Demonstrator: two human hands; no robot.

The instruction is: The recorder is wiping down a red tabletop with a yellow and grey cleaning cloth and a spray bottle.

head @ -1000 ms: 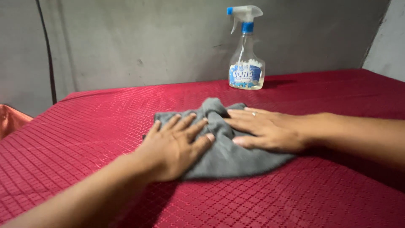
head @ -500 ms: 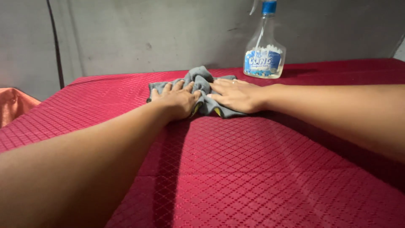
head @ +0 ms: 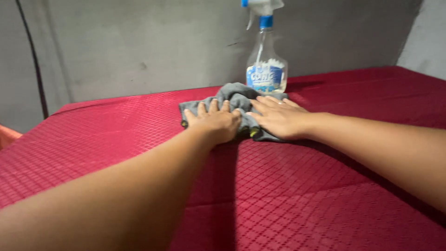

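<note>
My left hand [head: 214,122] lies flat on the grey cloth [head: 237,98], fingers spread and palm pressing down, gripping nothing. My right hand [head: 278,117] lies flat just beside it on the same cloth, fingers stretched out and close together, with a ring on one finger. The cloth is bunched up between and ahead of my hands, far out on the red quilted table cover [head: 297,195], with both my arms reaching well forward. Just behind the cloth, near the grey wall [head: 139,42], stands a clear spray bottle [head: 266,65] with a blue-and-white trigger head and a blue label
</note>
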